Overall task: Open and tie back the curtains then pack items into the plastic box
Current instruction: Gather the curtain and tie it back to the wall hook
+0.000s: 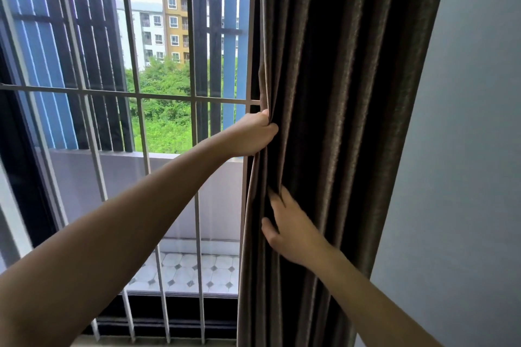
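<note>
Head view, left hand (pixel 252 135) gripping curtain (pixel 338 121)

A: Left arm, pose?
B: Extended forward and up from the lower left, forearm bare. The left hand (pixel 251 134) is clenched, fingers curled tight around a pinch of fabric, thumb on top.

A: Right arm?
B: Enters from the lower right, forearm bare, wrist roughly straight. The right hand (pixel 290 229) sits lower than the left, palm away from the camera, fingers spread and partly tucked out of sight, thumb splayed to the left.
</note>
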